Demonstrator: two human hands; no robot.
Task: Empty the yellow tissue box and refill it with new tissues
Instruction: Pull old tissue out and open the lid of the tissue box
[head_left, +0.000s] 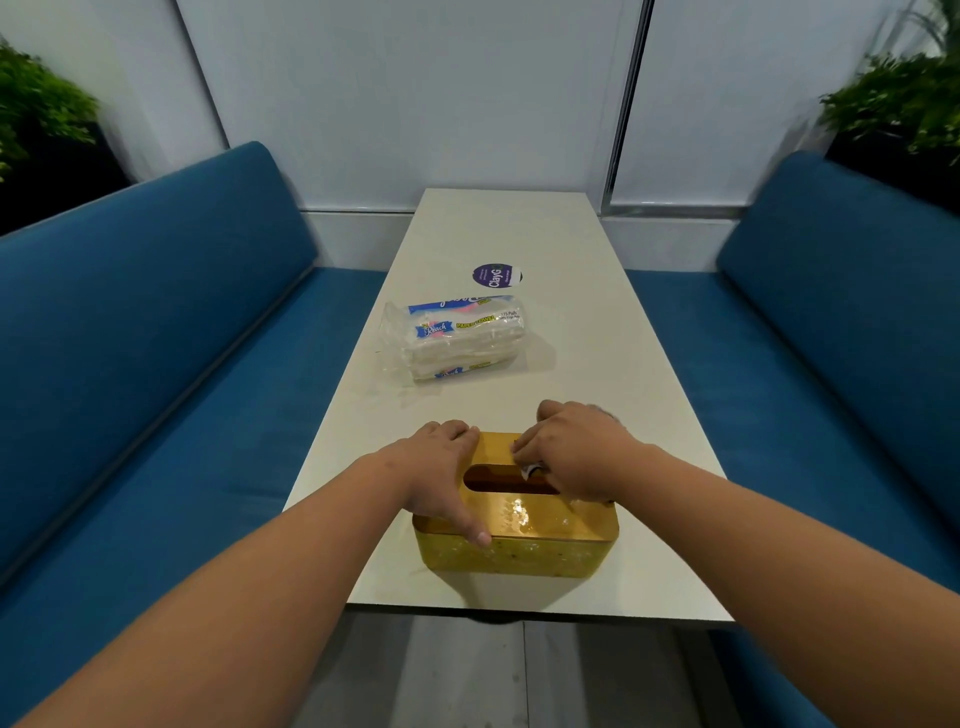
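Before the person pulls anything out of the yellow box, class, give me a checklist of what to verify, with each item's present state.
1. Yellow tissue box sits flat on the table: ok.
2. Left hand steadies the box, gripping its left end: ok.
3. Right hand has hold of something at the slot: ok, its fingers pinch a small white scrap there.
4. Box is empty inside: cannot tell, the slot looks dark.
5. Refill ready: ok, the paper towel pack lies farther up the table.
6. Pack already opened: cannot tell.
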